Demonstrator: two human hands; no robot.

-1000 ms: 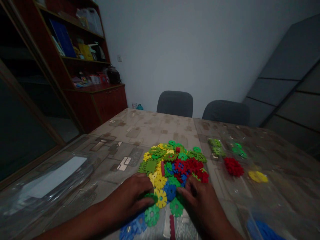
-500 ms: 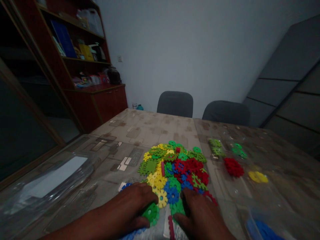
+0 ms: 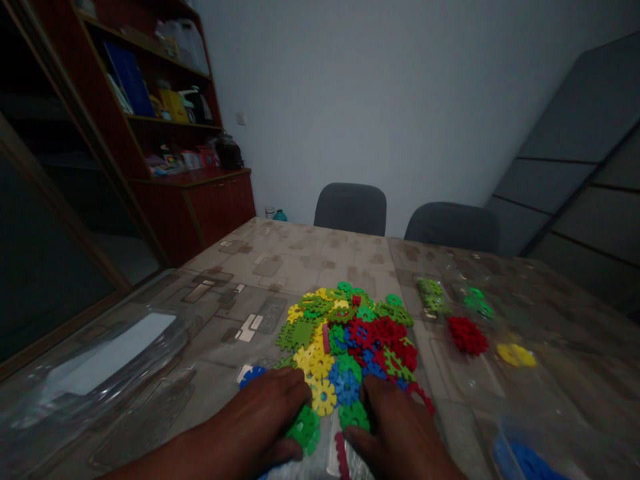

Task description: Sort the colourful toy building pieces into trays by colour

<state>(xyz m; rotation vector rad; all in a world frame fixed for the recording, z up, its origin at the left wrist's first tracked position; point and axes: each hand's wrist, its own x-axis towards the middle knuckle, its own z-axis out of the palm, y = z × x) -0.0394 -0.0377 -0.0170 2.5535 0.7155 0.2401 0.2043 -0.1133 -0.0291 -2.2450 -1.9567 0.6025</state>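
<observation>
A heap of plastic gear-shaped building pieces lies in front of me, with yellow gears (image 3: 320,361), red pieces (image 3: 385,333) and a blue gear (image 3: 345,387) among them. My left hand (image 3: 273,417) is at the heap's near left edge, its thumb and fingers closed around a green gear (image 3: 305,430). Opposite it, my right hand (image 3: 397,417) pinches another green gear (image 3: 354,416) between thumb and fingers. A dark pink toothed strip (image 3: 341,453) lies between the hands. Another blue gear (image 3: 251,377) shows beyond my left wrist.
Clear containers to the right hold light green pieces (image 3: 433,295), green pieces (image 3: 477,302), red pieces (image 3: 467,335), a yellow piece (image 3: 516,355) and blue pieces (image 3: 533,460). Clear plastic packaging (image 3: 115,353) lies left. Two grey chairs (image 3: 350,208) stand behind the table (image 3: 290,250).
Both hands have shifted only slightly. The green gear at my left hand is a little lower and more exposed, and more of the blue gear beyond my left wrist shows.
</observation>
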